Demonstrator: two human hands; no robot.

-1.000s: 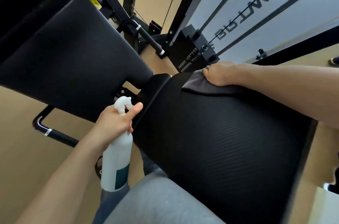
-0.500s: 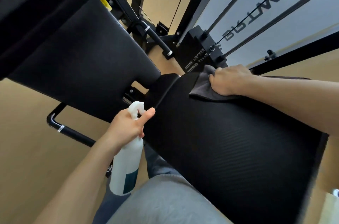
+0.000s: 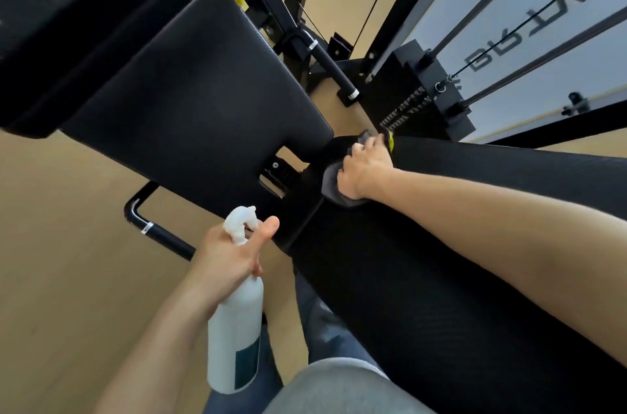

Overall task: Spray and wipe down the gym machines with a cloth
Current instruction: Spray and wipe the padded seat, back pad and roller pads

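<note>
Two hands are working: the right hand [image 3: 364, 171] is pressing the cloth [image 3: 330, 183] against the seat pad [image 3: 424, 278], fingers seemingly spread; the left hand [image 3: 230, 252] is gripping the bottle [image 3: 235, 342]. Backrest [image 3: 190, 101] probably remaining.

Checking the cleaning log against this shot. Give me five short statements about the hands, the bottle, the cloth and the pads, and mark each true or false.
1. The left hand grips the white spray bottle near its trigger head. True.
2. The right hand presses a grey cloth against the seat pad. True.
3. The cloth is draped over the backrest pad. False: it lies under the right hand at the seat pad's end, close to the gap between the two pads.
4. The spray bottle stands on the floor. False: the left hand holds it in the air, beside the seat pad.
5. The cloth is bright yellow. False: it is grey.
</note>
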